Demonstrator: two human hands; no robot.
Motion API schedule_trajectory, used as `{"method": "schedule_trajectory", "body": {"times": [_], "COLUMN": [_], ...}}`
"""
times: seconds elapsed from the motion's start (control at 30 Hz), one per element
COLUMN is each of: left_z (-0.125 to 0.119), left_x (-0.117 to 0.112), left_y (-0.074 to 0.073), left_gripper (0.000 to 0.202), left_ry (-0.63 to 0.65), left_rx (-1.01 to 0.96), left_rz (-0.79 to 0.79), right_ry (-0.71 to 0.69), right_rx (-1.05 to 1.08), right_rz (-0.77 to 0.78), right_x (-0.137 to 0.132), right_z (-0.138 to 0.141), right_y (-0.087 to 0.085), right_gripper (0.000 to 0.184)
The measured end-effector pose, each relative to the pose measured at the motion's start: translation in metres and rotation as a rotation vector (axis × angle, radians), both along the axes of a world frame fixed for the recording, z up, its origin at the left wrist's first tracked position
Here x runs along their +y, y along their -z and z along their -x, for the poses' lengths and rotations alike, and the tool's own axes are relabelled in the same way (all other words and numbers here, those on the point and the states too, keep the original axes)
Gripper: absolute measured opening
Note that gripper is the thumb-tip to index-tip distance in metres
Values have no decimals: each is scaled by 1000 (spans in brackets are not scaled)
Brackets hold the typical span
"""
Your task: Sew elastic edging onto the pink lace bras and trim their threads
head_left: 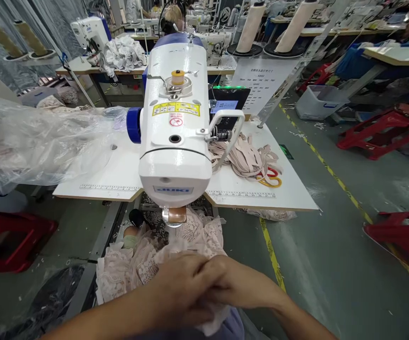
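My left hand (181, 285) and my right hand (237, 281) meet in front of the sewing machine (176, 156), knuckles up and fingers curled together. Both close on pale pink lace fabric (197, 231), which spreads out beyond them under the machine head and hangs below them toward my lap. My fingertips are hidden beneath the hands and the cloth. More lace pieces (114, 274) are heaped to the left of my left hand. A round metal part with a brown piece (176, 216) sits under the machine head, just above the lace.
On the white tabletop, right of the machine, lie beige straps (246, 158) and scissors with red and yellow handles (271, 179). A clear plastic bag (48, 137) covers the left side. Red stools (13, 241) stand on the floor. Thread cones (250, 28) rise behind.
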State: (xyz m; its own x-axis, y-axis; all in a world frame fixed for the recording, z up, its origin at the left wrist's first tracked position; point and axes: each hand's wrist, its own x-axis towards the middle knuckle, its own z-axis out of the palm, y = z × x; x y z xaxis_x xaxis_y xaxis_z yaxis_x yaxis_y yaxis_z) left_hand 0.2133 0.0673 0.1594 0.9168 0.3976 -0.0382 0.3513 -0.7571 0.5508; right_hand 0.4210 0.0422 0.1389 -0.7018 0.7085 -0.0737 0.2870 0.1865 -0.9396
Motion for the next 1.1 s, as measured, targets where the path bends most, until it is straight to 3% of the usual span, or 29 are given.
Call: {"method": "schedule_trajectory", "body": {"times": [0.07, 0.13, 0.17, 0.3, 0.4, 0.53, 0.67, 0.8, 0.9, 1.1], "left_z": [1, 6, 8, 17, 20, 22, 28, 32, 32, 33], "left_x": [5, 14, 18, 24, 24, 36, 62, 88, 103, 120], "left_y": [4, 5, 5, 6, 11, 4, -15, -24, -19, 0], "left_gripper": [37, 13, 12, 21, 25, 34, 42, 42, 46, 38], "left_ry": [-133, -235, -244, -215, -232, -221, -179, -415, -557, -636], "left_rx": [236, 331, 331, 301, 227, 74, 21, 158, 135, -45], "left_rz": [189, 259, 258, 96, -126, -272, -153, 122, 258, 189], "right_ry": [26, 68, 104, 280, 356, 393, 424, 470, 475, 464], "right_rx": [-97, -135, -133, -112, -76, 58, 69, -31, -116, -121], "right_rz": [-62, -48, -7, 163, 150, 131, 106, 33, 57, 134], "right_x": [-2, -3, -4, -2, 8, 26, 45, 66, 82, 100], "right_z": [7, 11, 12, 16, 18, 18, 16, 11, 7, 0], "right_y": [-10, -13, -12, -3, 1, -3, -11, -13, -12, 1], "right_gripper": [26, 22, 19, 22, 8, 12, 9, 14, 27, 32]}}
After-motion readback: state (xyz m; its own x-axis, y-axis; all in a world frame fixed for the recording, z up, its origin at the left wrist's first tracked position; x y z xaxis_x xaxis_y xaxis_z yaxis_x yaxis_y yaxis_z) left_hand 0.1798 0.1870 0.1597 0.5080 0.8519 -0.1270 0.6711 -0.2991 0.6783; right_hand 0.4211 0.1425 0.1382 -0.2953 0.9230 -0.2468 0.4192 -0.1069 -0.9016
